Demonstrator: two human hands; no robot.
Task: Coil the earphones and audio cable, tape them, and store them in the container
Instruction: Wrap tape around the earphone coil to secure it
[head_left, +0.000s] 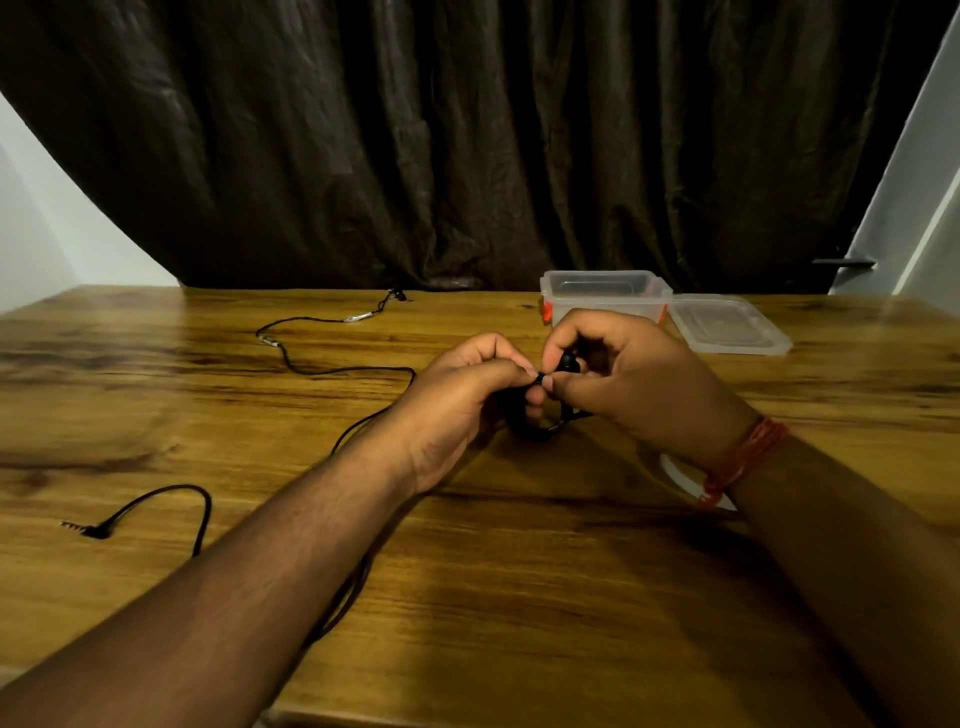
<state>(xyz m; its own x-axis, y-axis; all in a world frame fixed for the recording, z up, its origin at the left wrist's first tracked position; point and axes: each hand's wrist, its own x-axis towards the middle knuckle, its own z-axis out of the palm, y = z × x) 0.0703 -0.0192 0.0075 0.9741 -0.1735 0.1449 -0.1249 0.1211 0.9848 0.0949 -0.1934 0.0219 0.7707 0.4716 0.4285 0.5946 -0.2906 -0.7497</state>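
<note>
Earphones (540, 410) pinched by left hand (467, 395) and right hand (623, 379), fingers curled.

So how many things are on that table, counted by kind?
Black cables: 2, one coiled in the left hand and right hand as the coiled cable, one loose cable on the table
Clear container: 1
Clear lid: 1
White tape roll, partly hidden: 1
Total: 5

Home room, wooden table (519, 571), dark curtain (467, 145) behind
</note>
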